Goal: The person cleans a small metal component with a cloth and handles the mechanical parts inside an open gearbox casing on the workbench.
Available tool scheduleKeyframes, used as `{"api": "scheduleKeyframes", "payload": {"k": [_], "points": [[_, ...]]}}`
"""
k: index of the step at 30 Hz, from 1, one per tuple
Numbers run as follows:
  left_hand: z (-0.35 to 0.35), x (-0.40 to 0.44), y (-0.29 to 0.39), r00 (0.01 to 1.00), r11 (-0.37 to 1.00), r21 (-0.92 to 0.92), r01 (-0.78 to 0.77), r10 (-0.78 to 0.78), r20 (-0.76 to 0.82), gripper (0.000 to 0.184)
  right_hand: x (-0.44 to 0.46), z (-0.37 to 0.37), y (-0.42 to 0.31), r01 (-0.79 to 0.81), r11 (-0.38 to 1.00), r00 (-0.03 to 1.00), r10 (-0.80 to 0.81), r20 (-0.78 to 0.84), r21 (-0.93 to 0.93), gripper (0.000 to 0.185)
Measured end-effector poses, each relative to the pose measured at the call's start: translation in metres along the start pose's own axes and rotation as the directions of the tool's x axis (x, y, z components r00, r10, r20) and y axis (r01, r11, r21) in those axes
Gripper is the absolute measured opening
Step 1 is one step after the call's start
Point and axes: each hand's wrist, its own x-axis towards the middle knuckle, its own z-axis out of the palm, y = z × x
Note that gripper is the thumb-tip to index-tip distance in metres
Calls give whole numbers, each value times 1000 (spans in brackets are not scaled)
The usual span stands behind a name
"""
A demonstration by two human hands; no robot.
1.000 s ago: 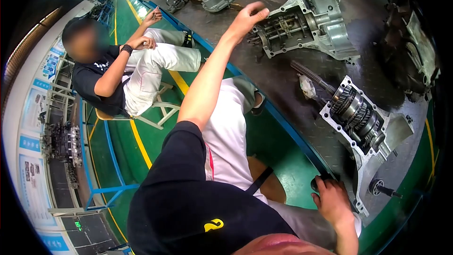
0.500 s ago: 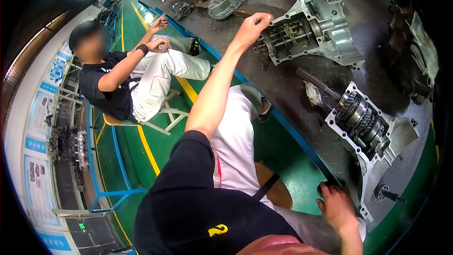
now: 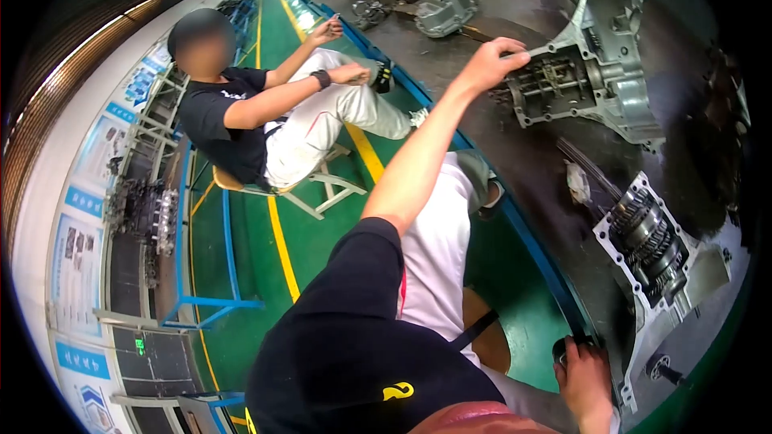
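While the left hand [image 3: 492,66] hangs half-curled by the rim [image 3: 555,116], any hold unclear, the metal gearbox housing [image 3: 630,96] looks heavy, rigid, best taken there.

The silvery metal housing [image 3: 634,111] lies open side up on the dark bench [image 3: 523,153], parallel rods exposed in its cavity, bolt holes dotting its flanged rim. A dark rounded object [image 3: 560,348], partly hidden, sits at the bench's edge.
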Motion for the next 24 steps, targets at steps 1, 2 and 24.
{"api": "scheduleKeyframes", "payload": {"k": [1, 2, 24], "points": [[0, 0, -1, 1000, 1000, -13, 0, 0, -2, 42, 0, 1, 0, 5, 1000, 1000, -5, -7, -17, 51], [1, 0, -2, 1000, 999, -33, -2, 2, -1, 42, 1, 2, 1, 10, 1000, 1000, -10, -9, -16, 51], [0, 1, 2, 999, 1000, -15, -6, 5, -40, 41, 3, -6, -1, 46, 998, 996, -44, 76, -31, 42]]}}
